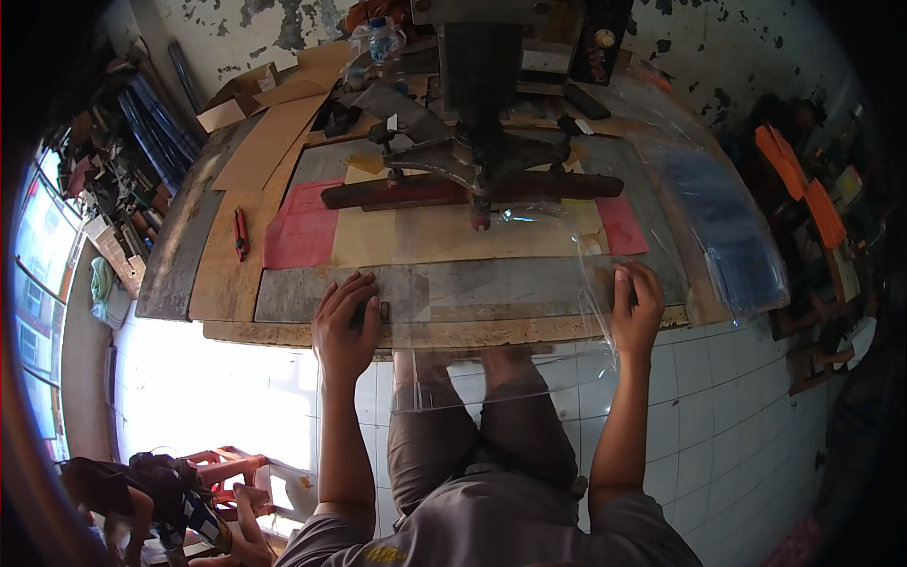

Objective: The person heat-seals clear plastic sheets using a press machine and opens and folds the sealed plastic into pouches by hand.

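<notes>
Might lose clear sheet (501, 307) off worktop (227, 288), lower centre, through overhang; cannot tell clamped from loose fingers (351, 291), left hand (348, 326) or right hand (639, 312).

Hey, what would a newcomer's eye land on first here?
Most likely the dark machine, looming at top centre over the table. Next, the shiny clear plastic sheet between the left hand and the right hand, hanging past the table's front edge. Then the orange pieces at far right.
</notes>
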Demonstrator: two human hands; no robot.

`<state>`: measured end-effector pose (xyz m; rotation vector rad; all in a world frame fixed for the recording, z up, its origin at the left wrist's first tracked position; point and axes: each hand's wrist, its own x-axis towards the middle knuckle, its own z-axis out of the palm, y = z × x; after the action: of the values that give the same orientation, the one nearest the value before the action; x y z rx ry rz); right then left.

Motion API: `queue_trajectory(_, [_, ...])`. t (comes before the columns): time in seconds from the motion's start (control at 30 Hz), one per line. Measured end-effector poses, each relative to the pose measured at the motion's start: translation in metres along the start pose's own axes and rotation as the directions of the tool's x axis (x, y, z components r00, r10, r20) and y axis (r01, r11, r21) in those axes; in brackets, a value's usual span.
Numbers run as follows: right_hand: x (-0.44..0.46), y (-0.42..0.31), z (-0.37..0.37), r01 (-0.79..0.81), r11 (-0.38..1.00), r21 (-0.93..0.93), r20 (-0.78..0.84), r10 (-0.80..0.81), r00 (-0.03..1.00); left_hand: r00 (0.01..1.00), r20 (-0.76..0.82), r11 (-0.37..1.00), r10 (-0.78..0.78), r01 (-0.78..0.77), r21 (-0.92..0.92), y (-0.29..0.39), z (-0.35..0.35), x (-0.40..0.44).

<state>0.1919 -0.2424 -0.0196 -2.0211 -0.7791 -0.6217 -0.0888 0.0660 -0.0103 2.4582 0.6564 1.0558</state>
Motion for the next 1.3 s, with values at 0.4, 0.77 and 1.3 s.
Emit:
queue_trajectory(0.4, [-0.0001, 0.0003, -0.0001, -0.028, 1.0, -0.005, 0.011, 0.028, 1.0, 1.0, -0.002, 1.0, -0.001, 0.001, 0.012, 0.0035, -0.0022, 0.001])
queue_trajectory(0.77, [-0.0004, 0.0012, 0.0001, -0.029, 0.999, -0.015, 0.012, 0.03, 0.999, 1.0, -0.009, 1.0, -0.001, 0.001, 0.013, 0.0004, -0.0005, 0.0])
queue_trajectory(1.3, [0.0, -0.0008, 0.0006, -0.042, 0.999, 0.01, 0.013, 0.042, 0.999, 1.0, -0.013, 1.0, -0.003, 0.003, 0.014, -0.0011, 0.0001, -0.0003])
